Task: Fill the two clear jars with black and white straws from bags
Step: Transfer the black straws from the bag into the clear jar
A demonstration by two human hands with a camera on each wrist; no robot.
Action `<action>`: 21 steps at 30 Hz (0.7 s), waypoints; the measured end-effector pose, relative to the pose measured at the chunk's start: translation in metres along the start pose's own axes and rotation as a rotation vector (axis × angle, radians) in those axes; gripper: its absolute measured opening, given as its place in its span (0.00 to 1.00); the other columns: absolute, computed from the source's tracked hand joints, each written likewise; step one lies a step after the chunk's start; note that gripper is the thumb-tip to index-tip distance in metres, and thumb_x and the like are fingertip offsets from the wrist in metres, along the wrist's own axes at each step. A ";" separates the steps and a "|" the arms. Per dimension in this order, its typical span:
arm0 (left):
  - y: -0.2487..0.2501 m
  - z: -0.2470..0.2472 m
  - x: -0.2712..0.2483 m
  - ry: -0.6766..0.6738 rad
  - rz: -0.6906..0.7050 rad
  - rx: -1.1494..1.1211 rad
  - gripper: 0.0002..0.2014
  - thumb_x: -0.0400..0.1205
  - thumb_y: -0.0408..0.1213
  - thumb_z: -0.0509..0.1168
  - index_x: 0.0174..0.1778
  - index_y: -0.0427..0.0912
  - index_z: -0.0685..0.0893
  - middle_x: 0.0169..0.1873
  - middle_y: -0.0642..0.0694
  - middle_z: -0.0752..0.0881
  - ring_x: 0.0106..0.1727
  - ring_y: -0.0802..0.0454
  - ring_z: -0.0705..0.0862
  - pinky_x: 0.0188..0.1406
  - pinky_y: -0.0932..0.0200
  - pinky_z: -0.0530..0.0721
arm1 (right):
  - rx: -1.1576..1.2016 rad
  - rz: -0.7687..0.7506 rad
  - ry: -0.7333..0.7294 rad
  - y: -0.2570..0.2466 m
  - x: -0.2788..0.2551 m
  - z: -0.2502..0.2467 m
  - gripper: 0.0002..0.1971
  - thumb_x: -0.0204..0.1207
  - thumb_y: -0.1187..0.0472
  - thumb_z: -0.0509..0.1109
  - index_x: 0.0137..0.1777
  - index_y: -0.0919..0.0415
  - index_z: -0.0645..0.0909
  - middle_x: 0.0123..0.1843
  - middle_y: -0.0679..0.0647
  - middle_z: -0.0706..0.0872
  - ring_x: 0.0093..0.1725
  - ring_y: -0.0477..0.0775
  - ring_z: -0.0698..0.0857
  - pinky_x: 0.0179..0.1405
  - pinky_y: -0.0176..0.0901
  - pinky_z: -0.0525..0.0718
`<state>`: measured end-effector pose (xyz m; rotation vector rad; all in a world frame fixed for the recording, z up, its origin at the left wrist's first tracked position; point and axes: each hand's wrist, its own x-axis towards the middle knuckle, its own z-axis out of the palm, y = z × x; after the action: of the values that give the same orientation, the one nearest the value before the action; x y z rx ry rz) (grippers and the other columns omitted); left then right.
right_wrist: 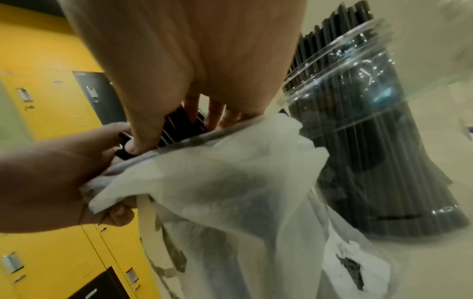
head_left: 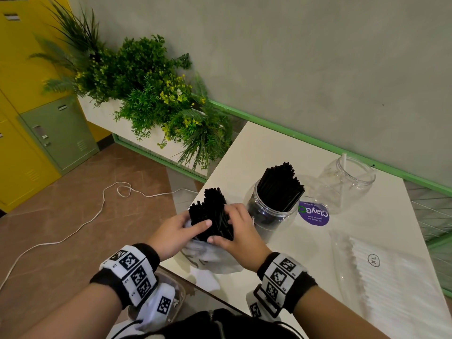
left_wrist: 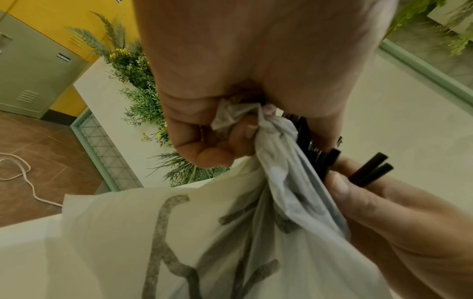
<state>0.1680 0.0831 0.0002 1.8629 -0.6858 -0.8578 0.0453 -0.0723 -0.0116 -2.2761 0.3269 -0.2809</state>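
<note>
A bundle of black straws (head_left: 212, 211) sticks up out of a white plastic bag (head_left: 212, 258) at the table's near left corner. My left hand (head_left: 193, 225) grips the bag's bunched rim (left_wrist: 238, 115), its thumb lying across the straws. My right hand (head_left: 232, 223) holds the black straws (right_wrist: 179, 125) from the other side, thumb in front and fingers behind. Just right of the hands stands a clear jar (head_left: 270, 211) packed with black straws (head_left: 281, 187). Further back right, a second clear jar (head_left: 347, 182) holds a single white straw (head_left: 344, 172).
A clear bag of white straws (head_left: 391, 277) marked XL lies on the white table (head_left: 305, 248) at the right. A purple round sticker (head_left: 314, 214) sits between the jars. A planter with green plants (head_left: 151, 94), yellow lockers (head_left: 14, 69) and a white cable (head_left: 73, 228) on the floor are at the left.
</note>
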 end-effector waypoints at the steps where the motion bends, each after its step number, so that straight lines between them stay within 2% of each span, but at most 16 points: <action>1: 0.000 0.000 0.000 -0.003 0.000 -0.005 0.38 0.62 0.73 0.64 0.66 0.58 0.80 0.60 0.61 0.85 0.61 0.66 0.82 0.63 0.62 0.77 | -0.027 -0.004 0.019 0.001 0.001 0.003 0.42 0.66 0.38 0.72 0.75 0.59 0.68 0.65 0.49 0.69 0.64 0.45 0.72 0.69 0.38 0.73; 5: 0.001 -0.001 0.000 -0.002 -0.009 -0.024 0.36 0.62 0.73 0.64 0.63 0.60 0.80 0.59 0.61 0.86 0.60 0.66 0.82 0.65 0.60 0.78 | -0.051 -0.019 0.033 0.003 0.001 0.007 0.49 0.61 0.30 0.70 0.77 0.60 0.67 0.68 0.51 0.68 0.68 0.49 0.70 0.72 0.45 0.71; 8: 0.002 -0.002 0.000 0.000 -0.002 -0.032 0.35 0.64 0.72 0.64 0.65 0.59 0.80 0.58 0.62 0.86 0.61 0.67 0.82 0.65 0.61 0.77 | -0.119 -0.052 0.053 0.006 0.001 0.013 0.50 0.60 0.32 0.72 0.78 0.61 0.66 0.69 0.52 0.69 0.69 0.53 0.71 0.72 0.49 0.73; 10: 0.004 0.000 0.000 0.004 0.004 -0.044 0.33 0.65 0.71 0.65 0.64 0.59 0.81 0.57 0.62 0.87 0.60 0.67 0.82 0.63 0.62 0.77 | -0.138 -0.047 0.106 0.006 0.001 0.019 0.47 0.61 0.35 0.73 0.77 0.61 0.67 0.68 0.52 0.70 0.68 0.54 0.72 0.70 0.53 0.74; 14: 0.006 0.004 0.001 -0.017 0.001 -0.083 0.33 0.64 0.71 0.63 0.62 0.59 0.82 0.55 0.61 0.88 0.58 0.66 0.84 0.64 0.58 0.79 | -0.096 -0.033 0.181 -0.001 0.004 0.023 0.46 0.62 0.33 0.72 0.76 0.59 0.68 0.67 0.49 0.70 0.69 0.51 0.72 0.71 0.48 0.74; 17: 0.009 0.005 0.000 -0.039 -0.015 -0.121 0.32 0.65 0.71 0.63 0.61 0.60 0.82 0.53 0.61 0.89 0.56 0.66 0.85 0.64 0.58 0.80 | -0.125 -0.030 0.207 0.000 0.007 0.025 0.45 0.61 0.33 0.73 0.74 0.60 0.69 0.65 0.50 0.71 0.67 0.51 0.73 0.68 0.50 0.76; 21: 0.015 0.006 -0.004 -0.037 -0.023 -0.121 0.22 0.75 0.67 0.60 0.57 0.59 0.83 0.40 0.63 0.90 0.43 0.69 0.85 0.52 0.63 0.78 | -0.102 -0.017 0.245 0.002 0.008 0.028 0.41 0.63 0.34 0.73 0.71 0.59 0.71 0.62 0.49 0.73 0.63 0.50 0.75 0.63 0.48 0.78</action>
<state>0.1598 0.0768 0.0130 1.7542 -0.6222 -0.9301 0.0613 -0.0564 -0.0304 -2.3491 0.4571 -0.5654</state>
